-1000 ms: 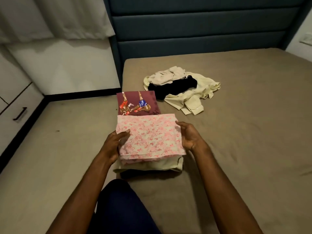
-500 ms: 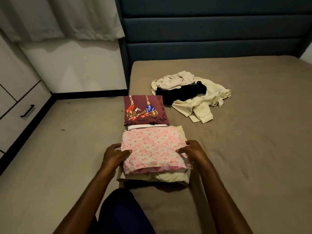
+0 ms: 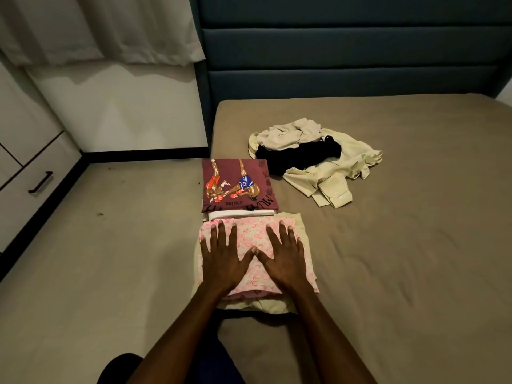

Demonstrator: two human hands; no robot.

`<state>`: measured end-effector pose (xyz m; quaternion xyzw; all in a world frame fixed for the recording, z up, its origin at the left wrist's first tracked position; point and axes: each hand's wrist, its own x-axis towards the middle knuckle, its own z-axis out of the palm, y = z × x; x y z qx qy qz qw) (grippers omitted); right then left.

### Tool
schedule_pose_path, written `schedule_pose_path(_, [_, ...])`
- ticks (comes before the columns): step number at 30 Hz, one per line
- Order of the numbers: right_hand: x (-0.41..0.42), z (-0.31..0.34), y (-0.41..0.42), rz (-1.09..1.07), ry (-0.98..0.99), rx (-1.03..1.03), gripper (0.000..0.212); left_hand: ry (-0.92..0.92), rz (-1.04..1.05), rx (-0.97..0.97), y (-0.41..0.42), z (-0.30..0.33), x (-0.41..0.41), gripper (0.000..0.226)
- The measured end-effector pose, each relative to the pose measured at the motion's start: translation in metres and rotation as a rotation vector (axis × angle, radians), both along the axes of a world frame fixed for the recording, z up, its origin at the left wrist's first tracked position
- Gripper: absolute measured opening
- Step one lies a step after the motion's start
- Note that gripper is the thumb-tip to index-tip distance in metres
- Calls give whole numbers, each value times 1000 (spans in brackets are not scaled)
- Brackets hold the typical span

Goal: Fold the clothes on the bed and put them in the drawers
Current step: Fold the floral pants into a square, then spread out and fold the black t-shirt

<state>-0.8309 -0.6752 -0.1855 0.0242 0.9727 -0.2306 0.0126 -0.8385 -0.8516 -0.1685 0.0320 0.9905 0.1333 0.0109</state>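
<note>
Now flat, fingers spread, no longer gripping edges: left hand (image 3: 221,259) and right hand (image 3: 285,259) atop pink floral garment (image 3: 250,231); beyond it, tan bed (image 3: 388,259) and blue headboard (image 3: 346,56).

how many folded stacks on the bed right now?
2. The pink floral stack lies under both flat hands at the near edge; the maroon printed stack sits just behind it. Layers beneath are partly hidden.

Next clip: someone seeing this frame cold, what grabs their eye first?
Most likely both hands, left hand and right hand, pressed flat with fingers spread on a folded pink floral garment topping a small stack at the near edge of the bed. Just beyond it lies a folded maroon printed T-shirt, and further right a rumpled heap of unfolded cream and black clothes.
</note>
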Motion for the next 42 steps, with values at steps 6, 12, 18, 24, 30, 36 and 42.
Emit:
schedule_pose_path(6, [-3,-2,2,3,25,-44,86,-15,-2,-13,1,1,-4,122])
schedule_pose_path(12, [-5,6,10,-7,16,-185,81,-146,20,-28,6,16,-13,117])
schedule_pose_path(18, [-40,6,57,-92,266,-59,59,70,54,-4,30,34,-38,83])
schedule_pose_path(24, [-156,11,112,-132,305,52,58,32,-105,74,67,24,-101,64])
schedule_pose_path(30, [-264,13,125,-53,221,-305,70,15,-202,188,98,16,-152,59])
schedule_pose_path(36, [-336,-35,121,-153,83,-275,73,-22,-229,341,112,6,-208,54])
schedule_pose_path(42, [-345,-46,118,-293,290,-558,13,-59,-201,523,134,-16,-213,56])
